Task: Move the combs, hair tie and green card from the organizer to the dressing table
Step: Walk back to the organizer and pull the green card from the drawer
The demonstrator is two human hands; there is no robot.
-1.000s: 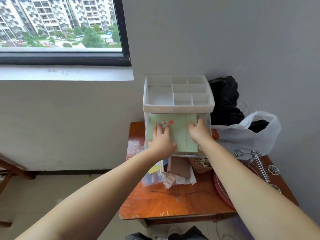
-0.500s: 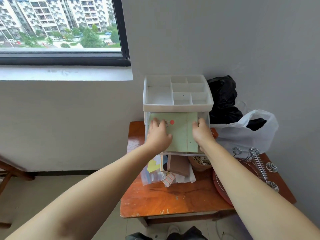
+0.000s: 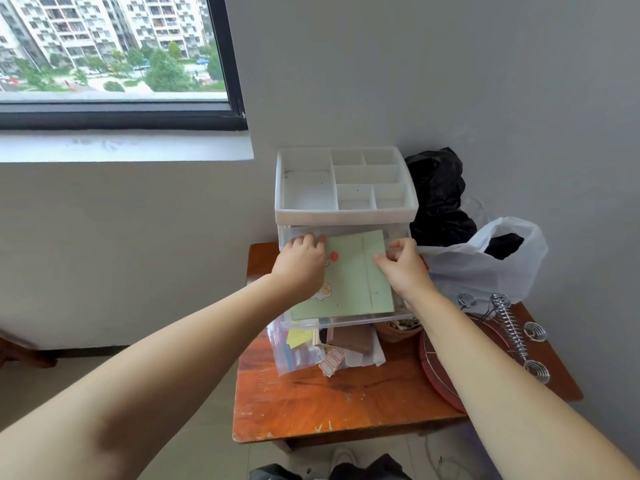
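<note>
Green card (image 3: 349,275) sits tilted in the clear pulled-out drawer (image 3: 360,322) of the white organizer (image 3: 346,213), red dot and flower sticker on its left part. My left hand (image 3: 303,263) is on the card's left edge, fingers curled over the top corner, pinching it as far as I see. My right hand (image 3: 403,268) clamps the card's right edge, thumb on the face, fingers behind. Organizer's top tray compartments show nothing inside. Organizer stands at the back of the orange wooden counter (image 3: 329,403). Under the drawer front: zip bag (image 3: 294,355) with sticky notes, label stickers (image 3: 331,359), brown box (image 3: 351,341). Right: white plastic bag (image 3: 485,268), black bag (image 3: 438,195), metal spiral rack (image 3: 509,323) on red tray (image 3: 436,368).
</note>
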